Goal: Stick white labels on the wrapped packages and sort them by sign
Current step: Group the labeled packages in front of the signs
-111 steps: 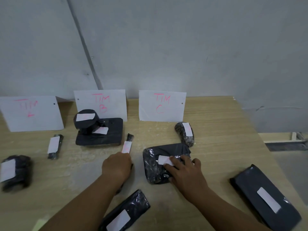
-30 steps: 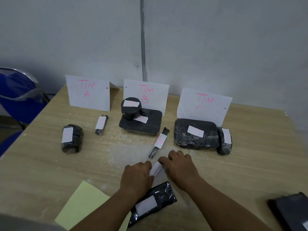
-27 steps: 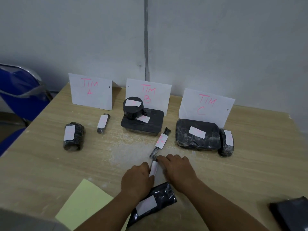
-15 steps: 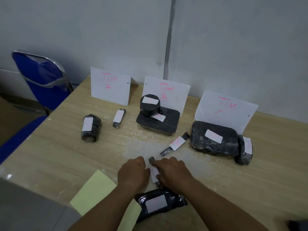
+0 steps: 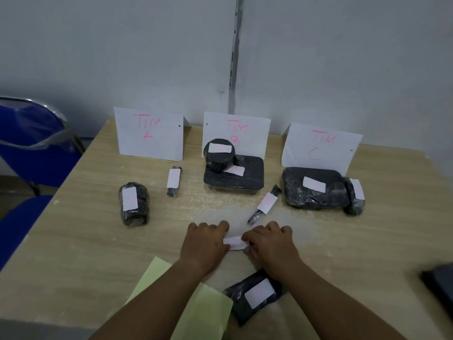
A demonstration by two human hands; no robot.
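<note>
My left hand (image 5: 204,244) and my right hand (image 5: 269,244) together grip a small thin package with a white label (image 5: 234,242) at the table's middle front; most of it is hidden under my fingers. Three white signs stand at the back: TIM A (image 5: 149,133), TIM B (image 5: 236,133), TIM C (image 5: 321,148). Two labelled black packages (image 5: 133,203) (image 5: 174,181) lie before A. A round one (image 5: 219,154) sits on a flat one (image 5: 234,176) before B, with a thin one (image 5: 264,204) nearby. A flat package (image 5: 315,187) and a roll (image 5: 354,196) lie before C.
A labelled black package (image 5: 255,294) lies near the front edge under my right forearm, beside a pale green sheet (image 5: 196,303). Another dark package (image 5: 441,283) pokes in at the right edge. A blue chair (image 5: 31,148) stands left of the wooden table (image 5: 73,253).
The flat package that my right hand pressed earlier now lies before sign C. Both hands took up the small thin package and turned it from upright to lying crosswise between them.
</note>
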